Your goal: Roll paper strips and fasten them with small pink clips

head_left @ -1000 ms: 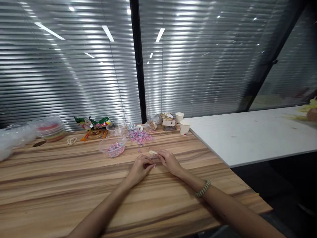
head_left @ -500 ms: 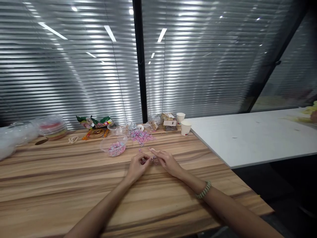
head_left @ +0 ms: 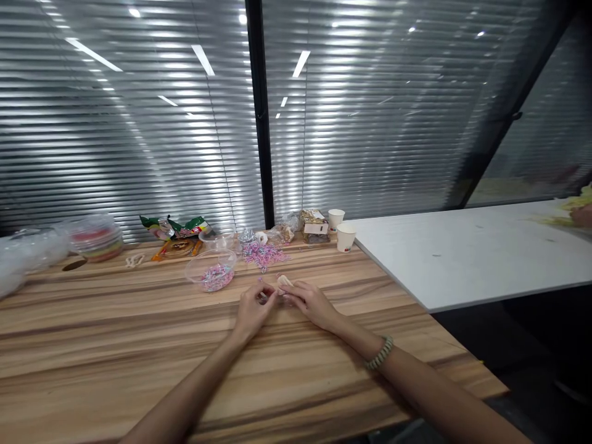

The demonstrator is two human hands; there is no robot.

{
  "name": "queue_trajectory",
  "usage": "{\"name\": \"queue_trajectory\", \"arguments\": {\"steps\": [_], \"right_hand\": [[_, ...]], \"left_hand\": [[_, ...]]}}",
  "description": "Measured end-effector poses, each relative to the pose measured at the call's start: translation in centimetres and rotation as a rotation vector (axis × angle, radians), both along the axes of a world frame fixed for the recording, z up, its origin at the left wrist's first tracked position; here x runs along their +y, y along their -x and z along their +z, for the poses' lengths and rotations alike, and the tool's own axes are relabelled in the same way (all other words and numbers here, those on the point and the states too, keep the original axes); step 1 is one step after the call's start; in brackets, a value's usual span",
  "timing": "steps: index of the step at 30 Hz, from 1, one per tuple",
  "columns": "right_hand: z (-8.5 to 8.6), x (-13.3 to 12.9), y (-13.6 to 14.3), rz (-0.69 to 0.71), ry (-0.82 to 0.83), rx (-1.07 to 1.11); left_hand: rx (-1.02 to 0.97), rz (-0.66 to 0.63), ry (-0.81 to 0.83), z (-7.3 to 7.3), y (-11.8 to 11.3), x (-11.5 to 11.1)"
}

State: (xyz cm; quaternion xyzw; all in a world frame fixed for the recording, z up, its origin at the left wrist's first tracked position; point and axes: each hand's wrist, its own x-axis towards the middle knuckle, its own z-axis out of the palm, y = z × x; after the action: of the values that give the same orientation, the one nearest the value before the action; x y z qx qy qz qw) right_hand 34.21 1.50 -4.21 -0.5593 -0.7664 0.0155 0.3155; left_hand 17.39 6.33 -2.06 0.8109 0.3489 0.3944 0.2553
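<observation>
Over the middle of the wooden table (head_left: pixel 152 370), my left hand (head_left: pixel 252 308) is closed, its thumb and fingertips pinched together. Whatever it grips is too small to make out. My right hand (head_left: pixel 314 305) faces it with bent fingers, the tips close to those of the left. A small pale piece (head_left: pixel 283 282) shows at its fingertips; its kind is unclear. Just beyond the hands lies a loose heap of small pink, purple and blue pieces (head_left: pixel 263 254). To the left, a clear round tub (head_left: pixel 190 271) holds more such pieces (head_left: pixel 217 279).
Two paper cups (head_left: pixel 346 237) and a small model house (head_left: pixel 315 223) stand at the back right. Green snack packaging (head_left: pixel 194 227), a pale cord (head_left: pixel 135 260) and stacked clear containers (head_left: pixel 95 237) line the back left. A white table (head_left: pixel 467 259) adjoins on the right.
The pale piece by my right fingertips shows larger now. My right fingers have drawn closer to my left ones, and the left hand has shifted slightly.
</observation>
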Motion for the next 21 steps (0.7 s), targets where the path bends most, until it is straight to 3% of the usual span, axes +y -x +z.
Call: {"name": "queue_trajectory", "arguments": {"steps": [3, 11, 21], "right_hand": [[0.02, -0.05, 0.0, -0.006, -0.006, 0.008], [0.15, -0.04, 0.08, -0.03, 0.059, 0.095], [0.11, -0.07, 0.07, -0.013, 0.056, 0.112]], "left_hand": [[0.0, 0.006, -0.03, 0.05, 0.01, -0.11], [0.037, -0.133, -0.112, 0.41, 0.03, -0.62], [-0.007, -0.389, -0.021, 0.83, -0.07, -0.67]]}}
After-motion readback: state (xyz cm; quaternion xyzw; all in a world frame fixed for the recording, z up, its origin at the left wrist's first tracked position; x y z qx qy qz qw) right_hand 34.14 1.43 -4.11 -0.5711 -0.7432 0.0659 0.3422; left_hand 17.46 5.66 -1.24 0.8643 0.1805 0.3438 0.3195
